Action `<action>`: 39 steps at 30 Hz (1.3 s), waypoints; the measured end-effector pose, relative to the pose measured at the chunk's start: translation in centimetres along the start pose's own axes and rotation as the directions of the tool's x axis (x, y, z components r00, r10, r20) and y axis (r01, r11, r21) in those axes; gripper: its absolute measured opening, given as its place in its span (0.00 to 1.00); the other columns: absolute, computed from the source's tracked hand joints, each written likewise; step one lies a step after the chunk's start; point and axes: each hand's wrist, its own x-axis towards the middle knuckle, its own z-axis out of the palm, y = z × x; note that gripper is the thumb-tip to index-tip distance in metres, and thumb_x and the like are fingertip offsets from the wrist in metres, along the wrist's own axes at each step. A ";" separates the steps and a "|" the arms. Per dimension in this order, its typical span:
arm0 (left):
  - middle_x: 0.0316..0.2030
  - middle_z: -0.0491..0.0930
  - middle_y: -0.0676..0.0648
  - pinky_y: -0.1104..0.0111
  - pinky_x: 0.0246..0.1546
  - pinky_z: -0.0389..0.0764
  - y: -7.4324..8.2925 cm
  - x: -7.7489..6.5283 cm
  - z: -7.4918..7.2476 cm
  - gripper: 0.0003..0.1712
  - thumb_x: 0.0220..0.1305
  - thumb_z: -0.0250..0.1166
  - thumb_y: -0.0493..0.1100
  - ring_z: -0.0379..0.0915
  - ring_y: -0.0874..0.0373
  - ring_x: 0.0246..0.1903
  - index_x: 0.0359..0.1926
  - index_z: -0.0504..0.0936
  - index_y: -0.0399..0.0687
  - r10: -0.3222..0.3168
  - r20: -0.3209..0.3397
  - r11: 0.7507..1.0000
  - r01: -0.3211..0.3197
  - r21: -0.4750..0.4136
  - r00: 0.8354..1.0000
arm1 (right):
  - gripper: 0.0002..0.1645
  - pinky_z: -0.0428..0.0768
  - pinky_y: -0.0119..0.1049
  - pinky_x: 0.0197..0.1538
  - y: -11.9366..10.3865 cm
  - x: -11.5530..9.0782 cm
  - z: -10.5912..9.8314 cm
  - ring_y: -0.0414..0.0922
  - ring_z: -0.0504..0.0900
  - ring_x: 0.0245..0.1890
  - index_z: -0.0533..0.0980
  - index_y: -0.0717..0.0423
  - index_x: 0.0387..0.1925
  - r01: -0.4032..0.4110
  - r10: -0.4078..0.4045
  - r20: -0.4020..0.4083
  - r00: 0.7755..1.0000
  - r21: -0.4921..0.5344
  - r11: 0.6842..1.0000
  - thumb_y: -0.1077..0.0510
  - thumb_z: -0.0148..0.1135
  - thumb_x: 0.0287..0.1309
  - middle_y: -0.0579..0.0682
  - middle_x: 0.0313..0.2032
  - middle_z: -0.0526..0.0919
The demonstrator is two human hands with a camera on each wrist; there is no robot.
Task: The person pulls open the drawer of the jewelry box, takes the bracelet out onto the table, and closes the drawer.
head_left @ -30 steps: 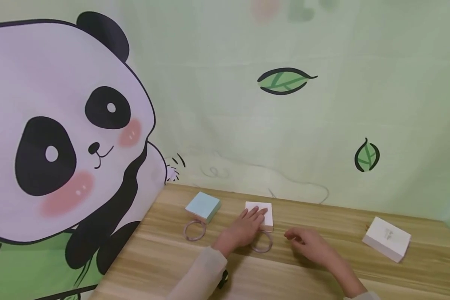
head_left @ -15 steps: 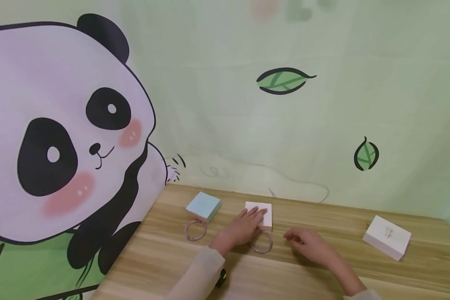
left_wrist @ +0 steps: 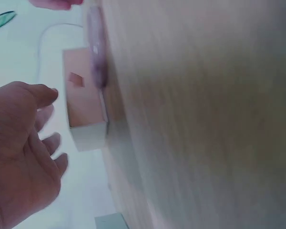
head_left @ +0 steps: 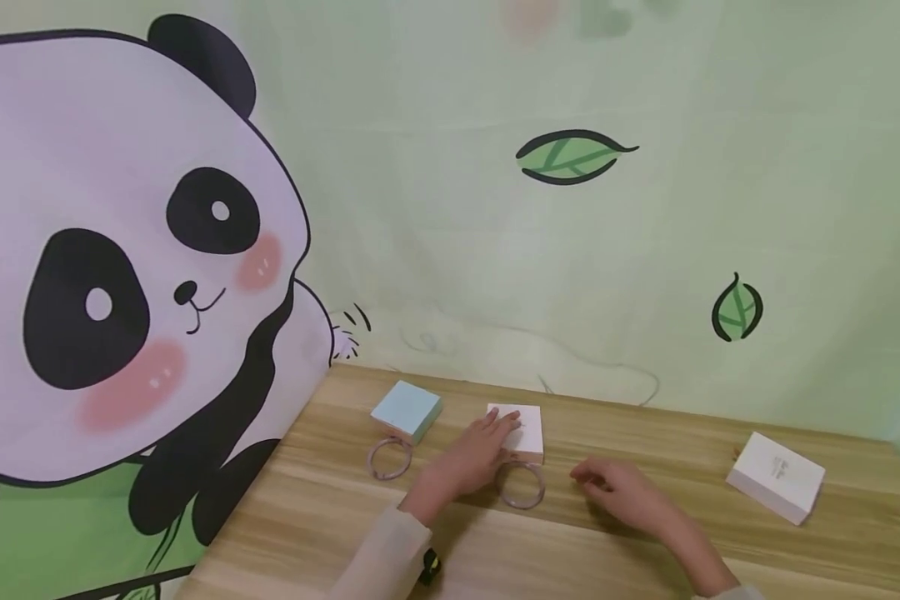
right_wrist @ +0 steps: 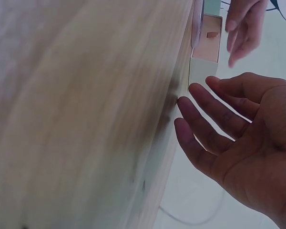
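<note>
Two empty hands: right hand [head_left: 621,493] nearer, left hand [head_left: 474,457] over a white drawer box [head_left: 528,433].
My fingers hang loose on both; a mauve ring [left_wrist: 97,47] lies just before the box. A careless dip of my left hand might skew both.

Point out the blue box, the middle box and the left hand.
Blue box [head_left: 407,407], head view: its top.
Middle box [head_left: 527,433], head view: uncovered top.
Left hand [head_left: 478,452], head view: back of the hand.
</note>
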 end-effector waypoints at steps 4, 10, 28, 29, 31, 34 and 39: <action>0.77 0.59 0.43 0.51 0.74 0.60 0.7 -1.2 -0.7 0.28 0.80 0.51 0.44 0.53 0.41 0.76 0.75 0.62 0.40 -0.080 0.002 0.997 0.080 0.003 0.997 | 0.12 0.85 0.45 0.48 -0.2 0.0 -0.3 0.51 0.85 0.44 0.82 0.64 0.48 -0.005 0.005 -0.009 1.000 -0.008 1.000 0.67 0.61 0.64 0.56 0.45 0.87; 0.77 0.57 0.41 0.53 0.75 0.56 1.7 -3.7 -1.3 0.33 0.78 0.55 0.46 0.52 0.42 0.76 0.76 0.60 0.38 -0.122 0.030 0.992 0.123 -0.017 0.992 | 0.12 0.85 0.42 0.47 -0.5 -0.3 -0.8 0.48 0.85 0.43 0.82 0.64 0.49 -0.004 0.003 -0.024 1.000 -0.028 1.000 0.66 0.60 0.66 0.55 0.45 0.88; 0.76 0.60 0.40 0.49 0.73 0.60 4.7 -10.3 -2.2 0.37 0.78 0.52 0.56 0.54 0.43 0.75 0.77 0.59 0.40 -0.187 0.129 0.981 0.192 -0.025 0.974 | 0.13 0.85 0.47 0.47 -0.6 -2.5 -1.7 0.54 0.86 0.42 0.82 0.65 0.48 0.032 -0.036 -0.029 0.999 -0.109 0.994 0.68 0.62 0.61 0.58 0.45 0.87; 0.76 0.60 0.40 0.49 0.73 0.60 4.9 -10.4 -2.2 0.37 0.78 0.52 0.56 0.54 0.43 0.75 0.77 0.60 0.39 -0.185 0.136 0.981 0.190 -0.024 0.973 | 0.13 0.85 0.48 0.47 -0.5 -2.6 -1.7 0.54 0.86 0.43 0.82 0.65 0.48 0.024 -0.028 -0.032 0.999 -0.115 0.993 0.68 0.62 0.61 0.57 0.45 0.87; 0.76 0.61 0.40 0.51 0.73 0.60 5.5 -10.5 -2.1 0.37 0.78 0.51 0.57 0.55 0.44 0.75 0.77 0.61 0.40 -0.172 0.145 0.984 0.176 -0.017 0.974 | 0.13 0.85 0.48 0.48 -0.2 -2.9 -1.7 0.54 0.86 0.44 0.82 0.64 0.48 0.012 -0.018 -0.042 0.999 -0.125 0.992 0.68 0.62 0.61 0.57 0.45 0.87; 0.75 0.62 0.42 0.52 0.73 0.62 6.6 -10.2 -1.6 0.36 0.78 0.50 0.59 0.57 0.47 0.75 0.76 0.62 0.42 -0.131 0.157 0.991 0.133 0.002 0.979 | 0.13 0.85 0.47 0.47 0.5 -3.5 -1.7 0.54 0.86 0.43 0.82 0.65 0.47 0.016 -0.026 -0.074 0.997 -0.133 0.991 0.69 0.63 0.60 0.57 0.45 0.87; 0.74 0.65 0.45 0.55 0.69 0.69 8.4 -9.6 -0.2 0.37 0.78 0.50 0.61 0.60 0.50 0.73 0.76 0.63 0.44 -0.055 0.184 0.998 0.050 0.032 0.981 | 0.13 0.86 0.42 0.43 1.6 -5.2 -2.0 0.54 0.86 0.41 0.82 0.67 0.47 -0.007 -0.004 -0.115 0.993 -0.096 0.995 0.70 0.64 0.60 0.59 0.44 0.87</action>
